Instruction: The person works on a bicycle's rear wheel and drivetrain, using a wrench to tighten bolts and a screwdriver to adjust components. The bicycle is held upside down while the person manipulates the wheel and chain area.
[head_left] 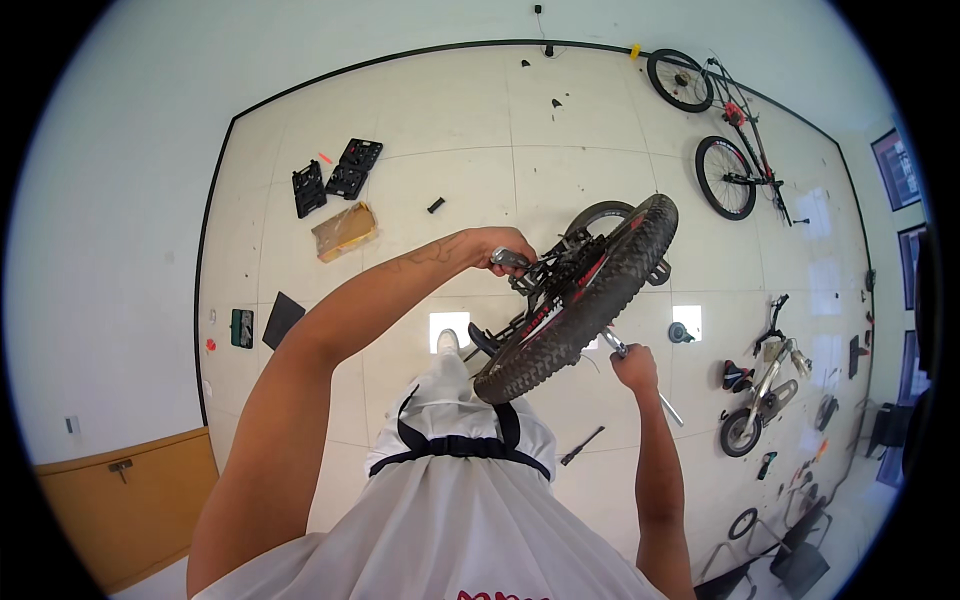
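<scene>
In front of me a small bicycle with a fat, knobby black tyre (590, 300) stands tilted, its wheel toward me and its dark frame mostly behind it. My left hand (503, 248) is closed around a silver-ended metal tool (511, 259) at the far left side of the bicycle; its exact kind is partly hidden by the fingers. On the near right side, my right hand (635, 368) grips a long chrome wrench (672, 410), whose upper end reaches to the tyre's edge. Whether that end touches an axle nut is hidden.
Opened black tool cases (347, 180) and a cardboard-coloured box (344, 232) lie at left. A larger bicycle (735, 150) rests at the far right, and a partly dismantled small bike (770, 385) nearer. A dark tool (583, 446) is on the floor by my right forearm.
</scene>
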